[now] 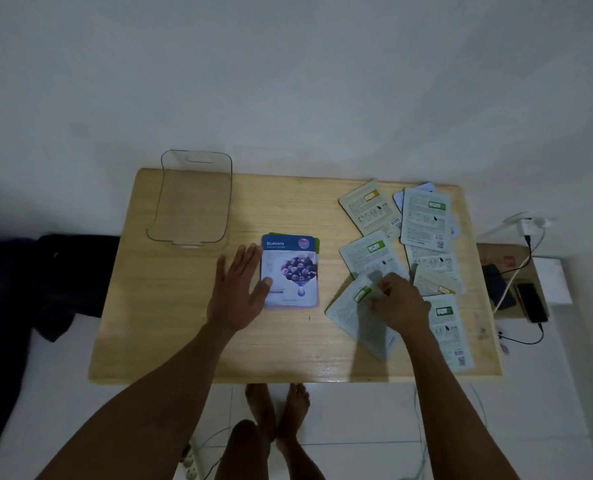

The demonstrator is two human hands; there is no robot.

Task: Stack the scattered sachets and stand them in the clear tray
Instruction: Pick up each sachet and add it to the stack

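Observation:
A small stack of sachets [293, 271] lies mid-table, a blue Blueberry one on top and a green edge showing beneath. My left hand [239, 289] is flat and spread against the stack's left edge, thumb resting on it. My right hand [397, 301] pinches a pale green sachet [361, 320] that is tilted and blurred at the table's right front. Several more sachets [423, 220] lie scattered face down across the right side. The clear tray [163, 216] stands empty at the back left corner of the wooden table [170, 323].
A low side stand at the right holds phones [530, 303] with charging cables [517, 271] running to a wall plug. Dark fabric [45, 282] lies on the floor left of the table. My bare feet [277, 410] are just under the table's front edge.

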